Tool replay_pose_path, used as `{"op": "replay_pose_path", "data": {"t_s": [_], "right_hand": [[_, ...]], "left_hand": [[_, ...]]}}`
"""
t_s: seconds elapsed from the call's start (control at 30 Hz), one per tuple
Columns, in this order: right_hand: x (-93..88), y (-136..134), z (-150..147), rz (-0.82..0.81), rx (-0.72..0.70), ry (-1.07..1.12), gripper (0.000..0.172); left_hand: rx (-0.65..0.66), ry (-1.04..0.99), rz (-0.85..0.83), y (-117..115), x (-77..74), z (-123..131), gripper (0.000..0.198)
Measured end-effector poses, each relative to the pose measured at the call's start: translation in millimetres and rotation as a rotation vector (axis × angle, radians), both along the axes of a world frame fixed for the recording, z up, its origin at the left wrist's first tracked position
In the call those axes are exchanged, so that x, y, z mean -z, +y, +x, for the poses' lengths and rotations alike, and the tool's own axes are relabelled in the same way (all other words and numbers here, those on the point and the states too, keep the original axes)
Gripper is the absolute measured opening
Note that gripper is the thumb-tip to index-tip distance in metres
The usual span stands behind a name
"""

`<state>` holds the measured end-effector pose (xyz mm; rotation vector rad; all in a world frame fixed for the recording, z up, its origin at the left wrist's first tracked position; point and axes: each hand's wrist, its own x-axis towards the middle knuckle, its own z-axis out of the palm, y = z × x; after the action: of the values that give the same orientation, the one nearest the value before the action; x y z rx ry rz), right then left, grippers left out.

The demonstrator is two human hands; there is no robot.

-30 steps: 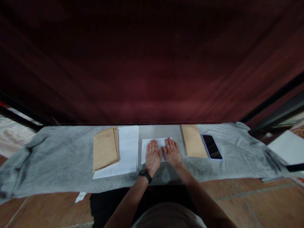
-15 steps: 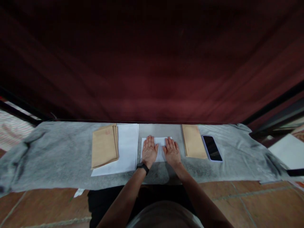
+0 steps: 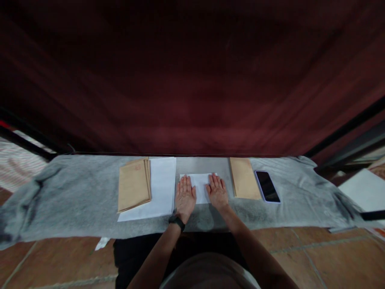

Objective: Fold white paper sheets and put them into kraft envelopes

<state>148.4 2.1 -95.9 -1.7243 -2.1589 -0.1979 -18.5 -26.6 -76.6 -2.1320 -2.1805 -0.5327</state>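
A small white sheet of paper (image 3: 201, 188), which looks folded, lies on the grey cloth in front of me. My left hand (image 3: 185, 195) rests flat on its left end, fingers stretched out, with a dark watch on the wrist. Flat on the right end lies my right hand (image 3: 217, 190), fingers extended too. Neither hand grips anything. Left of my left hand is a stack of larger white paper (image 3: 164, 188), partly covered by several brown envelopes (image 3: 134, 185). Another brown envelope pile (image 3: 245, 178) lies to the right of my right hand.
A phone (image 3: 267, 187) in a pale purple case lies right of the right-hand envelopes. The grey cloth (image 3: 81, 192) covers the long narrow surface, and a dark red curtain-like backdrop (image 3: 192, 108) rises behind it. A white scrap (image 3: 102, 243) is below the front edge.
My left hand has slid left along the paper, widening the gap between my hands. My right hand stays nearly in place. The view has shifted slightly.
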Motion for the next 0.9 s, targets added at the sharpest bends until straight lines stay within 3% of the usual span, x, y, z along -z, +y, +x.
{"op": "replay_pose_path", "data": {"t_s": [0.1,0.27,0.4,0.5,0.6,0.9], "right_hand": [[-0.6,0,1,-0.008,0.004,0.001,0.055],[-6.1,0,0,-0.030,0.009,0.024,0.054],[-12.9,-2,-28,-0.093,0.018,0.088,0.054],[-15.9,-9,-56,-0.148,-0.114,0.108,0.052],[-15.8,-14,-70,-0.185,-0.158,0.104,0.052],[-6.2,-15,-23,-0.094,-0.140,0.043,0.053]], "left_hand": [[0.062,0.018,-0.037,-12,1.5,3,0.059],[0.060,0.036,-0.086,-18,1.1,5,0.058],[0.071,0.046,-0.090,-17,-2.7,3,0.057],[0.111,0.057,-0.116,-18,-4.6,1,0.057],[0.132,0.069,-0.146,-18,-5.0,-1,0.059],[0.085,0.042,-0.106,-17,-2.6,3,0.056]]}}
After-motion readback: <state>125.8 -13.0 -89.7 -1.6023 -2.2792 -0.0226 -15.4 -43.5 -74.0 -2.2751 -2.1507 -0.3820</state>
